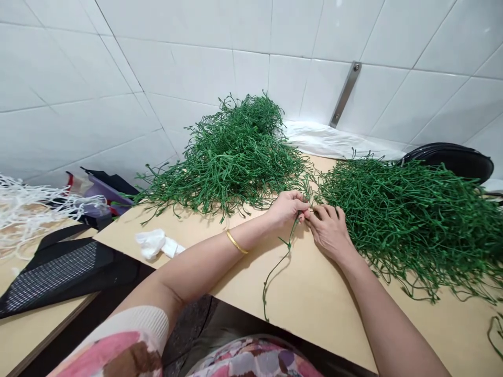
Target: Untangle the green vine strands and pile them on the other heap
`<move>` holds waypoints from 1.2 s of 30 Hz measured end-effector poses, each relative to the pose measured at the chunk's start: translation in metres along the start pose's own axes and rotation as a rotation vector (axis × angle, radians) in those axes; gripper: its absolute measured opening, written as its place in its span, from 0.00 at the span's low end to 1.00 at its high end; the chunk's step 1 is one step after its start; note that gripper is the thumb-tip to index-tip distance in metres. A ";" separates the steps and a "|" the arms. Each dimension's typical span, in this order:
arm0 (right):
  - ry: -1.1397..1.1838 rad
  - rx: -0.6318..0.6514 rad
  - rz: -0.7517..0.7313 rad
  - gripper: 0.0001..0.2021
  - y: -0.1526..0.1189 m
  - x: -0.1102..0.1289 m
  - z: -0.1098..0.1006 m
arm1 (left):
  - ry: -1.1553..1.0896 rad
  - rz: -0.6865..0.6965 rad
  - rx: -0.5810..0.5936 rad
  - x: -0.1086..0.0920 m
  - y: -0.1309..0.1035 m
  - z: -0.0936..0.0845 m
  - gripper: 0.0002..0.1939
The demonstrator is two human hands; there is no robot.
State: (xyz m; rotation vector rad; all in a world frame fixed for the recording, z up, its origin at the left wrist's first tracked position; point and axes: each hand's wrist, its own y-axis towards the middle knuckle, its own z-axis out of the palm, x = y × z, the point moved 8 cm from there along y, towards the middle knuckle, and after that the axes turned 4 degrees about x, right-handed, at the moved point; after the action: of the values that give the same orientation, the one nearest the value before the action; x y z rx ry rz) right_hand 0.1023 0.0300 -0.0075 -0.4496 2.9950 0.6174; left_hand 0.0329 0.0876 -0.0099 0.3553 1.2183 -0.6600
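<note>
A thin green artificial stem with small knots or nodes trails down over the wooden tabletop, its lower end near the front edge. My left hand, with a gold bangle at the wrist, pinches the upper part of this stem. Fingertip to fingertip with it, my right hand has its thumb and index finger closed at the same spot, the other fingers bent over the table. The bit between the two hands is mostly hidden by the fingers. Just behind them lie a few loose stem ends.
One big heap of green stems rises against the tiled wall; another heap spreads at the right. Crumpled white tissue lies by the left forearm. White strands and black mesh are far left, a black case back right.
</note>
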 end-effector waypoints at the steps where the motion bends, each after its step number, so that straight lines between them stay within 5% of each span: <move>1: -0.012 -0.003 0.012 0.14 0.000 -0.005 0.001 | 0.030 0.008 -0.008 0.000 0.000 0.000 0.09; 13: 0.061 -0.137 0.046 0.10 -0.003 0.001 -0.028 | 0.172 0.178 0.014 -0.003 0.002 0.003 0.11; 30: 0.171 -0.272 0.232 0.13 -0.011 -0.022 -0.043 | 0.036 0.048 0.046 0.000 -0.001 0.006 0.11; 36: 0.362 -0.420 0.280 0.10 -0.016 -0.029 -0.058 | 0.110 0.062 -0.003 -0.007 -0.004 0.006 0.11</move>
State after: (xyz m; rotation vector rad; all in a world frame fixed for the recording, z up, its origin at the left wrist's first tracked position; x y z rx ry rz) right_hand 0.1350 0.0006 0.0423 -0.1667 3.2910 1.3375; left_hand 0.0334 0.0828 -0.0007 0.4302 1.3071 -0.5912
